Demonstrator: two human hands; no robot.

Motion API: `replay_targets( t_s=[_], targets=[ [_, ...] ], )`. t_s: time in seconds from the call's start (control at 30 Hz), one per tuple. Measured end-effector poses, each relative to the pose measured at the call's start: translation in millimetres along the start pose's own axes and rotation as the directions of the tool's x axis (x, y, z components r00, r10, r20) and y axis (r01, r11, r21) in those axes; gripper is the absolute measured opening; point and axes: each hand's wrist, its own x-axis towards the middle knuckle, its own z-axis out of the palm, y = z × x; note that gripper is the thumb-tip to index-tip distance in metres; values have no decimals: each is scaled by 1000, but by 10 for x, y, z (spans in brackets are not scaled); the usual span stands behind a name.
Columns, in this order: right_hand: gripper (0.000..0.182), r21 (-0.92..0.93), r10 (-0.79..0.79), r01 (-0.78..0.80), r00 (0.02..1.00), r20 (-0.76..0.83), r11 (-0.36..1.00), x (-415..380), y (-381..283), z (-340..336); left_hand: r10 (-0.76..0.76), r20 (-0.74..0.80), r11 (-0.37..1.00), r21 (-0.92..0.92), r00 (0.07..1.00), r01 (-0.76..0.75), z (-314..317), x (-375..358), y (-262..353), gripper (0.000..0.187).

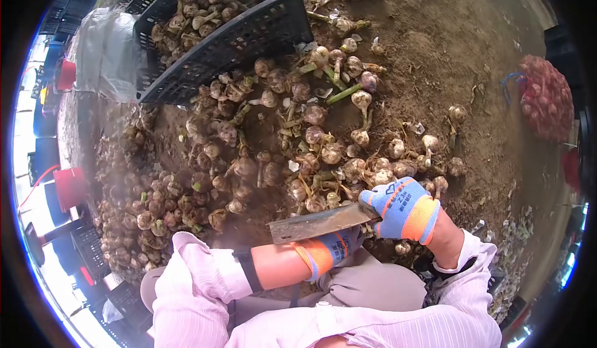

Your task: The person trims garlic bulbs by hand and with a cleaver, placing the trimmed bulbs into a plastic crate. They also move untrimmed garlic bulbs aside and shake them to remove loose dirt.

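My right hand (401, 208), in a blue and orange work glove, is closed around the handle of a broad, dirt-stained knife (320, 223). The blade points left and crosses over my left hand (344, 243), which wears a matching glove. Its fingers are hidden beyond the blade and between my knees, so I cannot see whether they hold anything. Just ahead of both hands lie soil-covered garlic bulbs (331, 153), some with green stems and roots attached. One more garlic bulb (403, 248) is on the ground beside my right wrist.
A black plastic crate (230, 52) of garlic stands tilted at the upper left, with clear plastic sheeting (109, 55) beside it. A heap of garlic bulbs (168, 205) covers the left ground. At the right sits a full red mesh sack (545, 99). Red buckets (70, 188) stand far left.
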Motion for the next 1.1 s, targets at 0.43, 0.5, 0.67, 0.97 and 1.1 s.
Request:
replay_targets(
  t_s=[0.43,0.5,0.67,0.97,1.1],
  targets=[
    [20,904,915,210,81,-396,373,-578,1967,1245,-851,-413,-267,872,324,410,-2250,-2156,-501,74],
    [23,946,970,245,61,-233,212,-486,2453,1110,-843,-416,-167,805,341,570,-2102,-1749,-173,83],
    [20,962,976,169,-18,-216,216,397,3469,1474,-537,-236,600,568,810,563,-1592,-786,103,77],
    [43,796,677,569,504,-537,207,150,1250,1052,-259,-204,535,-844,944,-35,-570,787,377,67],
    [36,826,310,495,768,-561,269,160,209,927,-35,-230,484,-855,972,-185,-426,755,82,80]
  ],
)
